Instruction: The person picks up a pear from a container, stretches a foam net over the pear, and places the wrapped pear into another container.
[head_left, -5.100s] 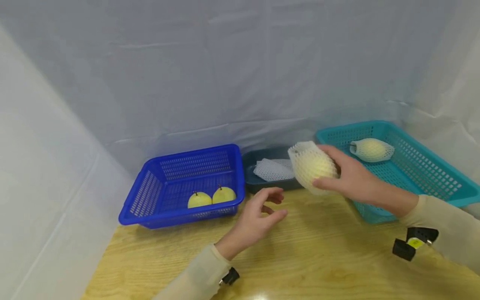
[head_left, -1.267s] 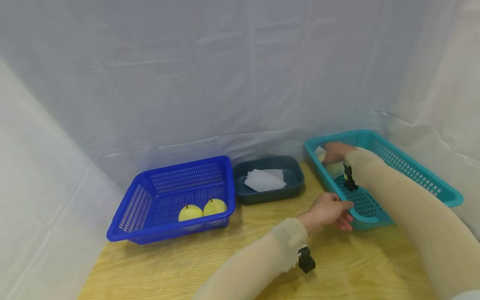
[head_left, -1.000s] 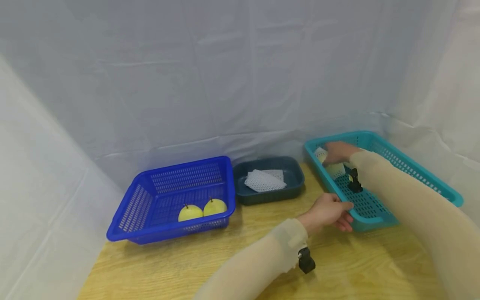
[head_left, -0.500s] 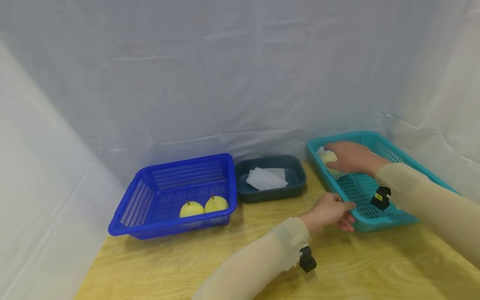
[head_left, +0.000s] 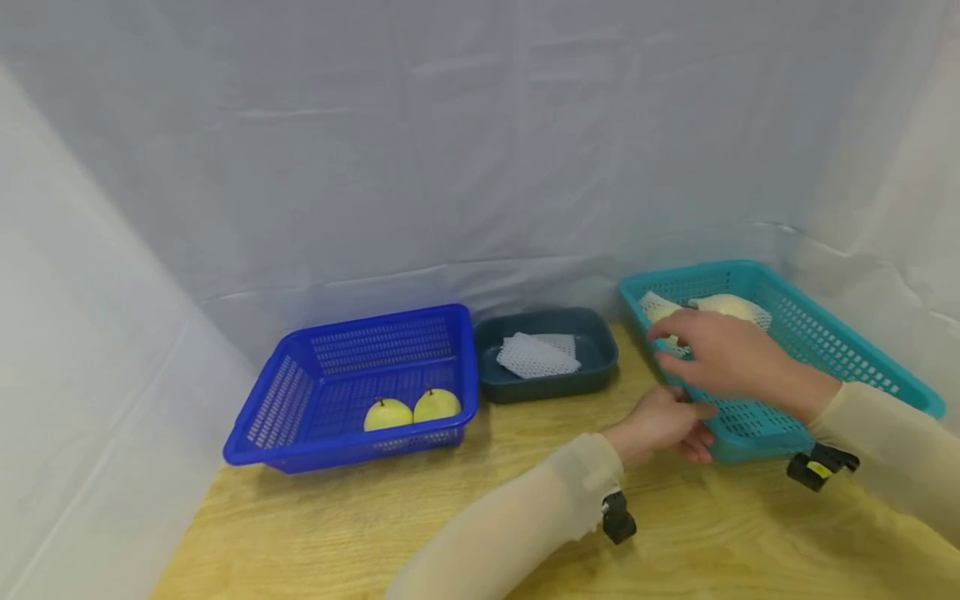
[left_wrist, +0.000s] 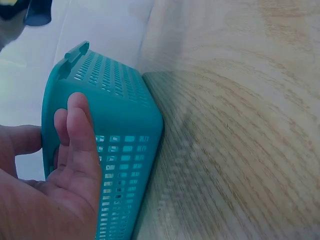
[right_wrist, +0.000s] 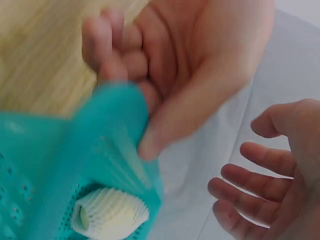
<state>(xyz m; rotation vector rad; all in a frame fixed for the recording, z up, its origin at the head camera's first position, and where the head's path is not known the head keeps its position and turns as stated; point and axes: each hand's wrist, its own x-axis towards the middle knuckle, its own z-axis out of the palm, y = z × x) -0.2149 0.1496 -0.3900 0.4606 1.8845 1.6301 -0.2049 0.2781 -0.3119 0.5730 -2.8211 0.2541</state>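
My left hand (head_left: 660,423) pinches the rim at the near left corner of the teal plastic basket (head_left: 840,337); its thumb lies over the rim, fingers outside against the wall (left_wrist: 125,115). Above the basket's near part hovers my right hand (head_left: 723,354), fingers spread and holding nothing. Two pears in white foam nets lie toward the basket's far end: the left netted pear (head_left: 660,308) is partly covered by my right hand, and the other netted pear (head_left: 738,308) is beside it. In the right wrist view, one netted pear (right_wrist: 112,212) lies inside the basket.
A blue basket (head_left: 352,450) at left holds two bare yellow pears (head_left: 387,414). Between the baskets stands a dark green tray (head_left: 555,388) with white foam nets (head_left: 536,357). White sheeting (head_left: 420,167) walls the wooden table (head_left: 337,533) at the back and sides.
The netted pear that my right hand held over the table now lies in the teal basket, released; that hand has drawn back toward me. My left hand has moved right onto the basket's rim.
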